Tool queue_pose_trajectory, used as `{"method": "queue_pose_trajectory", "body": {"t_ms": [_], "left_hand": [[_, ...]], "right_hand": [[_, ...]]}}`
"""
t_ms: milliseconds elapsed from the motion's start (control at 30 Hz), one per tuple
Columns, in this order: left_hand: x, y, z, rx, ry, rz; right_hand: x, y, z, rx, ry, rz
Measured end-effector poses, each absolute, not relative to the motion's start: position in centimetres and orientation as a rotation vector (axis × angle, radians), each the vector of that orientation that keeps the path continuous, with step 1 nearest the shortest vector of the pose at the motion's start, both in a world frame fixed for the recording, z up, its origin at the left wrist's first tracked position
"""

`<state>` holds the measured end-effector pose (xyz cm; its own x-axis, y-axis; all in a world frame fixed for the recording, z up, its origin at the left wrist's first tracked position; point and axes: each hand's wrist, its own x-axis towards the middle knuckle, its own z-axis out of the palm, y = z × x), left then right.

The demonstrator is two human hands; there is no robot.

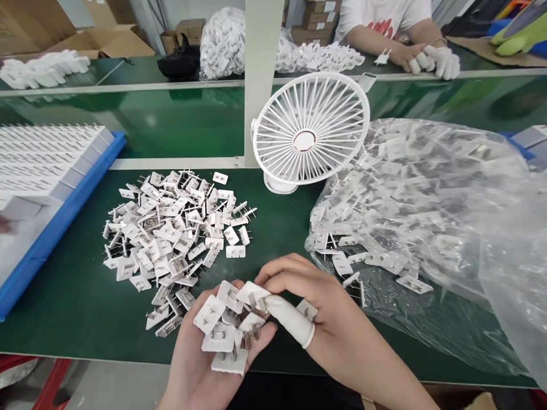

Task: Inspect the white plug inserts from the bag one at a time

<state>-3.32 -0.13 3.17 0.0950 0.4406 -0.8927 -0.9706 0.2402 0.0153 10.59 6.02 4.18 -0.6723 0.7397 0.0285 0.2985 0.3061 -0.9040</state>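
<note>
Several white plug face plates with metal pins [217, 338] lie bunched in my left hand [190, 370], its fingers curled around them above the table's front edge. My right hand [329, 302] reaches in from the right, wearing a white finger cot [293, 322] on one digit. That digit presses on a plug plate [255, 293] at the top of the bunch; the other fingers are partly hidden behind. Another plug plate [306, 309] shows by the right palm; whether it is held there I cannot tell. Beyond my left hand spreads a loose pile of the same plates [166, 239].
A white fan [304, 139] stands behind my hands. On the right, a clear plastic bag [427, 199] of plug plates spills open. A blue tray [64, 228] holds white blocks with upright pins at left. Across the divider, a person's hands [423, 60] rest near a plug [383, 57].
</note>
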Motion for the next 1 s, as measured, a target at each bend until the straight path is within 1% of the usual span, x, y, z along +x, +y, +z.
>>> {"method": "queue_pose_trajectory", "body": {"t_ms": [233,367,600,767,833,1000], "left_hand": [[-3.4,-0.3,2.9,-0.728,0.918,1.18],[-3.6,-0.7,2.8,-0.713,0.898,1.176],[-4.0,-0.8,2.5,-0.709,0.873,1.185],[-3.8,-0.8,2.4,-0.614,0.792,1.222],[-3.7,-0.8,2.2,-0.599,0.819,1.216],[-3.4,-0.8,1.7,-0.466,0.86,1.204]], "right_hand": [[10.7,6.0,4.4,-0.932,-1.922,1.603],[10.9,5.9,4.3,-0.891,-1.833,1.657],[10.8,6.0,4.1,-0.885,-1.827,1.608],[9.1,6.7,3.9,-1.069,-2.062,1.312],[8.5,6.8,3.9,-1.025,-2.215,1.256],[8.5,6.6,4.3,-0.871,-2.395,1.281]]}}
